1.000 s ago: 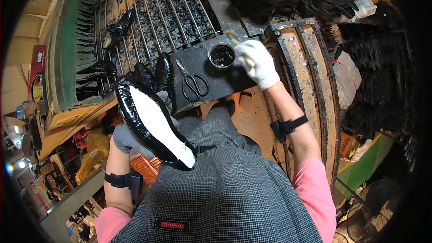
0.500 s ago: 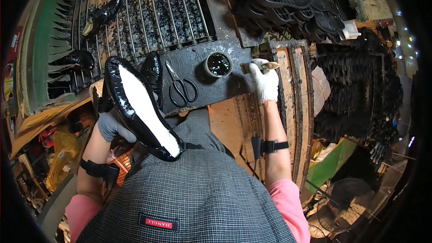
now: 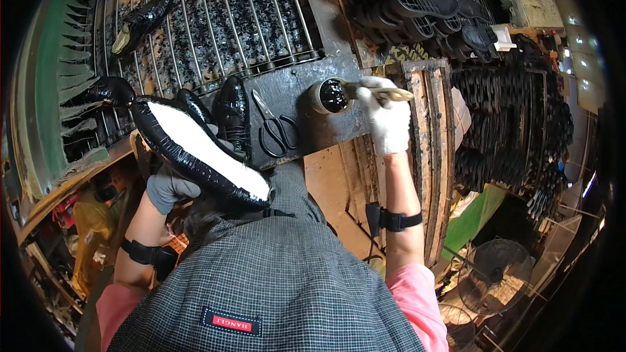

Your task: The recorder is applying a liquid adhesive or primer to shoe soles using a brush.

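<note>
My left hand [image 3: 168, 189], in a grey glove, grips a shiny black shoe [image 3: 179, 156] from its left side, the white bottom turned up. In a white glove, my right hand [image 3: 388, 124] is closed round a brush [image 3: 396, 94] with a pale wooden handle. The brush's far end reaches over the rim of a round pot [image 3: 318, 105] of glossy dark liquid; whether the bristles touch the liquid, I cannot tell. Between the shoe and the pot lie black-handled scissors [image 3: 277, 133] on a dark board [image 3: 293, 81]. Another black shoe [image 3: 233, 114] stands beside them.
Metal bars [image 3: 186, 19] form a rack over dark scraps, with a black shoe [image 3: 143, 21] on it. Black soles [image 3: 424, 0] are heaped at the far right. Wooden slats [image 3: 427, 156] stand right of my forearm, and a fan [image 3: 495, 274] is lower right.
My right hand has turned the brush so that its far end moved left to the pot. The held shoe has shifted slightly left and tilted. The view has shifted a little.
</note>
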`<state>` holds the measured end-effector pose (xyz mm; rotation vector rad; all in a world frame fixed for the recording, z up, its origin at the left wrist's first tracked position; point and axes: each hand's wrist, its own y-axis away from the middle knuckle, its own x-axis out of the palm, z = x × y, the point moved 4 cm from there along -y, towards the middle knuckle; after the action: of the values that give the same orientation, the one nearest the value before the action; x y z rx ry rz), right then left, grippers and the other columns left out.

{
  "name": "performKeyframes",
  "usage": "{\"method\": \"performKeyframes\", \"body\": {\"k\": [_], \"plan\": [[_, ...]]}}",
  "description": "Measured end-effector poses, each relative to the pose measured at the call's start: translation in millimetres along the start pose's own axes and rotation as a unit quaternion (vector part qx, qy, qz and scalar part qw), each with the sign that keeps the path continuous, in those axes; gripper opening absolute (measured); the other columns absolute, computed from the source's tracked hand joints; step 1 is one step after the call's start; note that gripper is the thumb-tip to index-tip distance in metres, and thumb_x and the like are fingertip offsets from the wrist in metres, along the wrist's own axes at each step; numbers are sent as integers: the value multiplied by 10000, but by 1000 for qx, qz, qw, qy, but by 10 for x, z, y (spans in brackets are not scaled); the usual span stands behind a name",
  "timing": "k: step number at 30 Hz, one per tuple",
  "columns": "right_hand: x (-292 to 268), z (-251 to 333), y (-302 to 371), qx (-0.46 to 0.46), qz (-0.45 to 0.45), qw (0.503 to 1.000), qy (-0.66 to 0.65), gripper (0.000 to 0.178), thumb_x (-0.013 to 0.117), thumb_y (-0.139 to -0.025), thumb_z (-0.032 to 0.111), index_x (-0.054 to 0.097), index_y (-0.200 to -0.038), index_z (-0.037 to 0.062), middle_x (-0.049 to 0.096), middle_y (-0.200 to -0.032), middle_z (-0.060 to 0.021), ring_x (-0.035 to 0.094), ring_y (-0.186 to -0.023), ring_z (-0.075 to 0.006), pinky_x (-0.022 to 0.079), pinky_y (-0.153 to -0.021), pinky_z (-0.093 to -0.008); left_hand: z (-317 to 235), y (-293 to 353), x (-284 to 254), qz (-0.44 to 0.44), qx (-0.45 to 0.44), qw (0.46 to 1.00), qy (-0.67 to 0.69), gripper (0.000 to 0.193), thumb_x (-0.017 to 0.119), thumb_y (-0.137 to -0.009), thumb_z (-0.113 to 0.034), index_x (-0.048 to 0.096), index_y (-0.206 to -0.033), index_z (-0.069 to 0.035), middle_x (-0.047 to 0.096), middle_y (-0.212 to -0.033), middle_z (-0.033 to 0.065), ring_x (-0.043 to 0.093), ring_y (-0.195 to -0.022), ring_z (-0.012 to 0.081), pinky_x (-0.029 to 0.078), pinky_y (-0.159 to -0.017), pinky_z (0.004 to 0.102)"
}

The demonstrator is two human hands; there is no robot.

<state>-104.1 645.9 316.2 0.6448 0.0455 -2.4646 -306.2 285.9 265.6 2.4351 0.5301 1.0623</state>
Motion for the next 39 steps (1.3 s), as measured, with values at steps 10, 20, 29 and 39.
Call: {"method": "performKeyframes", "body": {"k": [10,20,29,39], "plan": [[144,-561,177,-61,-34,994,-84,171,765,-873,33,722,-1037,11,735,-1044,-103,687,-937,-176,551,-882,-328,-193,-627,273,-25,-26,825,-564,675,826,-816,-420,577,-1372,-131,669,-1256,67,672,-1042,216,554,-917,360],[-495,-392,884,41,15,765,-642,255,608,-1036,222,594,-1224,52,680,-1146,-150,667,-884,-188,572,-709,-300,-448,-901,2028,3,592,588,-550,540,782,-871,-209,585,-1325,6,658,-1274,223,644,-1196,388,508,-1023,461],[-1125,-37,308,-87,-62,950,-294,152,711,-941,168,698,-1002,29,692,-849,-10,627,-712,-116,521,-689,-281,-120,-1043,2599,92,650,500,-565,473,722,-861,-101,519,-1288,-79,656,-1279,227,659,-1162,446,539,-969,538],[-950,3,910,8,26,909,-416,145,670,-954,139,629,-1014,13,697,-905,-88,631,-734,-111,509,-624,-254,-173,-1217,2509,91,658,465,-585,426,712,-852,-104,557,-1246,-64,676,-1242,211,672,-1132,445,552,-953,536]]}}
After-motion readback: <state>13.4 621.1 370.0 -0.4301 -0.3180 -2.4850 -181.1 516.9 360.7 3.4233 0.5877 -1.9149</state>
